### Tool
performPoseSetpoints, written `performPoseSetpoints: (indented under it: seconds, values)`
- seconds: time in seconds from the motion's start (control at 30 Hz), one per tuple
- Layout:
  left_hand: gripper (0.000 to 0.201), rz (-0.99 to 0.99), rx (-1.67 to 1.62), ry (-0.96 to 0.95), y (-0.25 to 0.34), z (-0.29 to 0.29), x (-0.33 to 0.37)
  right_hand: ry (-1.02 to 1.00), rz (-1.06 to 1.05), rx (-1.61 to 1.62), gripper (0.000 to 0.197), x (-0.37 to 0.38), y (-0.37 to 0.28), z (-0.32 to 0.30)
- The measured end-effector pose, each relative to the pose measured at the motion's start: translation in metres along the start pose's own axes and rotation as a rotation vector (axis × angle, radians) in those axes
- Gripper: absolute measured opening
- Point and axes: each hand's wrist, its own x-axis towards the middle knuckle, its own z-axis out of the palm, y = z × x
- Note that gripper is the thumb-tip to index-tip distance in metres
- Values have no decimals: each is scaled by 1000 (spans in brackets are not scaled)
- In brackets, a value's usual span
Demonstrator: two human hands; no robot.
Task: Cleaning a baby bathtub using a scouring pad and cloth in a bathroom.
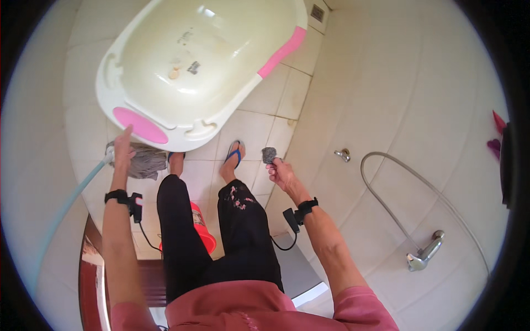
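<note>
A large cream baby bathtub [83,94] with pink pads fills the upper left and middle. My left hand [124,150] is at its near left end, a finger stretched out to the edge of the pink pad [141,125]; I see nothing held in it. Beside and below that hand lies a grey string mop head [144,161] on a light blue handle [70,197]. Out to the right, apart from the tub, my right hand [282,173] is closed on a grey scouring pad [269,155]. Inside the tub are a small dark patch [193,67] and a beige round spot [174,73].
Behind my legs stands a red bucket [204,234], partly hidden. On the right wall are a small metal tap [343,155], a shower mixer [424,252] and a looping metal hose [381,190]. A floor drain [317,13] lies at the far corner of the tiled floor [259,124].
</note>
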Motion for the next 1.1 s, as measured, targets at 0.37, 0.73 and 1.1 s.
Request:
performPoseSetpoints:
  seconds: [0.37, 0.73, 1.1]
  values:
    - [70, -24, -401, -130, -85, -21, 0, -150, 240, 220, 11, 13, 164, -54]
    - [52, -225, -665, -294, -209, 160, -93, -61, 221, 379, 11, 15, 237, -114]
    - [35, 356, 459, -221, -168, 192, -157, -78, 32, 464, 36, 72, 168, -130]
